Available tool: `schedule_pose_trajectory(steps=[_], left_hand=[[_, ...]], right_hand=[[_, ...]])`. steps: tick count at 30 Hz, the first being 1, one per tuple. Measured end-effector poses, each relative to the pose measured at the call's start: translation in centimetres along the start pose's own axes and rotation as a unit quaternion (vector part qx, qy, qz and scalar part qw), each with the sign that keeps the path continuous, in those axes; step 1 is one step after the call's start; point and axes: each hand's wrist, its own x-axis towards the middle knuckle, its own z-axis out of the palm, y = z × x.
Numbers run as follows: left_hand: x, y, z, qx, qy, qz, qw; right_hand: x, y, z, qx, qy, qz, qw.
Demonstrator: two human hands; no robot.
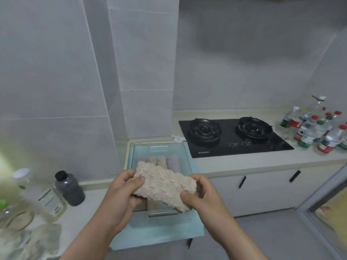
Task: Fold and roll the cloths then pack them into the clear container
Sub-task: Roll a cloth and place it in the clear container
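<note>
At the far left, on the pale countertop (90,199), a blurred heap of what appear to be loose, unfolded cloths (40,239) is seen, so the task is judged unfinished. Towards the middle, a fluffy beige cloth (163,186), folded into a thick oblong, is held in the air just above the clear rectangular plastic container (142,152). Its left end is pinched by the left hand (122,190), thumb on top and fingers curled beneath, and its right end is gripped likewise by the right hand (200,196). Several rolled cloths (162,160) are already laid side by side in the container. The step in hand is judged to be the rolling of this cloth. Next, it must be wound tight and lowered beside those rolls, though the remaining room is hidden by the cloth itself.
</note>
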Motion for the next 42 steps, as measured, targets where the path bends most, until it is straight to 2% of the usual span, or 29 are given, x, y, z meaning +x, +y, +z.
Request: schedule_pose_trajectory(steps=[6, 11, 14, 18, 23, 26, 28, 30, 32, 36, 40, 42], left_hand=[[6.4, 0.6, 2.7, 0.048, 0.008, -0.006, 0.999], [9.9, 1.1, 3.0, 0.080, -0.015, -0.036, 0.996], [11.7, 1.4, 2.8, 0.088, -0.002, -0.041, 0.995], [14.0, 1.1, 2.0, 0.096, 0.023, -0.062, 0.993], [16.0, 0.2, 0.3, 0.100, -0.003, -0.089, 0.991], [16.8, -0.5, -2.5, 0.177, 0.061, -0.055, 0.981], [17.1, -1.1, -4.7, 0.231, 0.077, -0.018, 0.970], [17.0, -1.9, -6.3, 0.325, 0.064, 0.023, 0.943], [17.0, -2.8, -7.2, 0.406, 0.040, 0.066, 0.910], [17.2, -5.2, -8.8, 0.498, -0.047, 0.119, 0.858], [17.0, -5.7, -9.5, 0.491, -0.065, 0.118, 0.861], [16.9, -5.6, -9.6, 0.492, -0.069, 0.114, 0.860]], right_hand=[[6.9, -1.2, -3.7, -0.028, -0.083, 0.021, 0.996], [10.5, -2.0, -3.4, -0.108, -0.182, 0.016, 0.977], [11.8, -2.8, -2.7, -0.146, -0.214, 0.040, 0.965], [13.7, -2.8, -1.5, -0.187, -0.219, 0.068, 0.955], [15.3, -1.1, -0.2, -0.215, -0.187, 0.096, 0.954], [15.7, 0.8, 0.2, -0.244, -0.146, 0.153, 0.946], [15.8, 2.6, 0.4, -0.327, -0.124, 0.178, 0.920], [15.8, 4.6, 0.9, -0.432, -0.127, 0.190, 0.872], [15.8, 6.5, 1.6, -0.500, -0.141, 0.205, 0.829], [15.8, 9.3, 3.0, -0.584, -0.183, 0.245, 0.752], [16.3, 12.5, 4.7, -0.630, -0.192, 0.253, 0.709], [16.6, 14.1, 5.5, -0.636, -0.196, 0.243, 0.706]])
